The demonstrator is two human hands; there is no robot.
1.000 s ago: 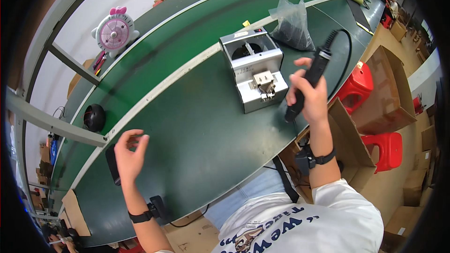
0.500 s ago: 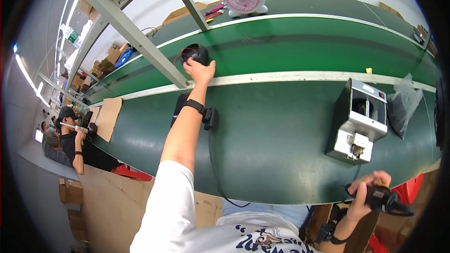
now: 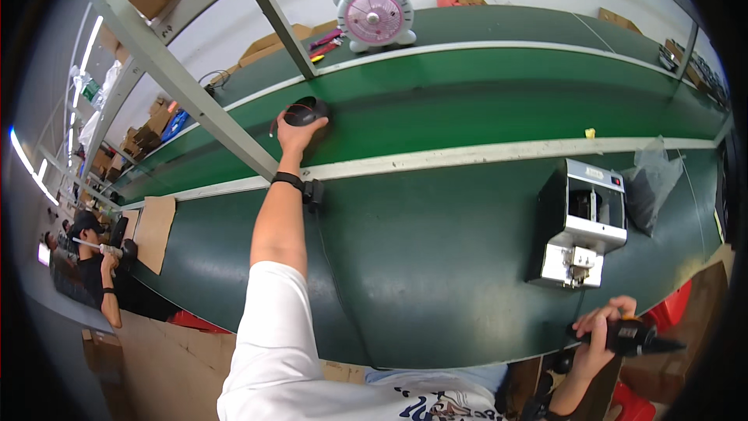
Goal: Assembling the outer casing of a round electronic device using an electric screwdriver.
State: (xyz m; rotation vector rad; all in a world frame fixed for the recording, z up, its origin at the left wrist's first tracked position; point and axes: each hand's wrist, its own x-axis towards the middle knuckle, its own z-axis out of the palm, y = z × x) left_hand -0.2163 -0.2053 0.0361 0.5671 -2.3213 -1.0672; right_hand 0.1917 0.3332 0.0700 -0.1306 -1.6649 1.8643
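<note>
My left arm stretches forward to the far green belt. There my left hand (image 3: 296, 134) is closed around the near edge of a black rounded housing (image 3: 307, 112), with thin red wires trailing over it. At the lower right, past the bench's front edge, my right hand (image 3: 598, 337) is wrapped round a black electric screwdriver (image 3: 629, 337); its tapered end points right. Nearest to that hand on the bench stands a silver and black bench machine (image 3: 580, 222) with a red switch on top.
A clear plastic bag (image 3: 650, 187) with dark contents lies beside the machine. Metal frame posts (image 3: 183, 82) slant up at the left. A pink and white fan (image 3: 375, 15) stands on the back shelf. Cardboard (image 3: 156, 234) lies at left, near another person (image 3: 97, 265). Red stools (image 3: 670, 304) are at right.
My left hand and the black housing have shifted a little left and lower in view, and the housing has tilted. My view has turned slightly. The right hand still holds the screwdriver.
</note>
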